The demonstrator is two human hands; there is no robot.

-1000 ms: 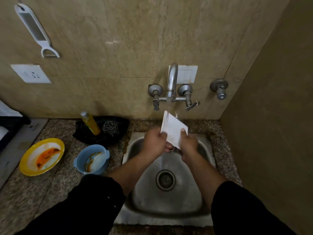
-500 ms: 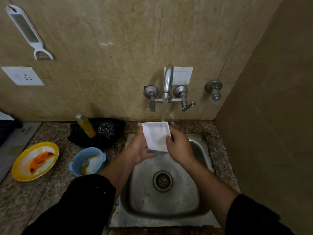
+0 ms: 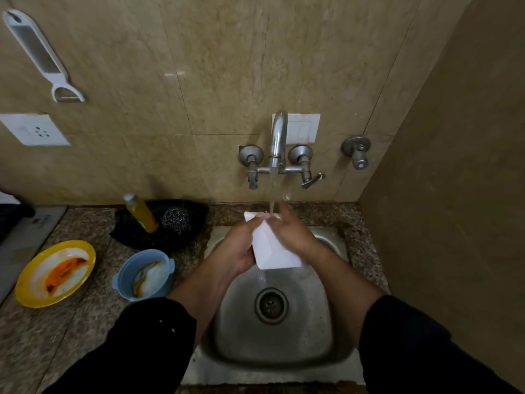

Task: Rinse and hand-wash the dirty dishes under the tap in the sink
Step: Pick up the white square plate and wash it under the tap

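Fingers [image 3: 257,223] of left hand [image 3: 238,245] curled round left edge of white square dish [image 3: 272,253]; those of right hand [image 3: 294,233] close together, wrapped over right edge and upper end. Holds dish on a slant above steel sink [image 3: 284,345], upper end under tap [image 3: 279,135] and in running water [image 3: 272,191], lower corner toward drain [image 3: 271,305], plain white underside to camera. Black sleeves pushed up both forearms.

Left of sink on granite counter [image 3: 71,322]: blue bowl [image 3: 127,267] and yellow plate [image 3: 91,260], both smeared orange-brown, near each other but apart. Behind them, black tray [image 3: 133,237] carrying bottle of yellow liquid [image 3: 142,213] and steel scourer [image 3: 176,220]. Small print on grey board [image 3: 31,237] at far left too blurred to read; lettering on bottle too small to tell.

On tiled wall: white peeler-grater [image 3: 37,52] hung top left, white socket [image 3: 34,130] below, switch plate [image 3: 304,129] behind tap.

Against half a second earlier: dish flipped, hollow face then to camera and nearly level, now back outward and steeply tipped; right hand shifted from right rim up into stream. Bowl, plate, bottle in same places.
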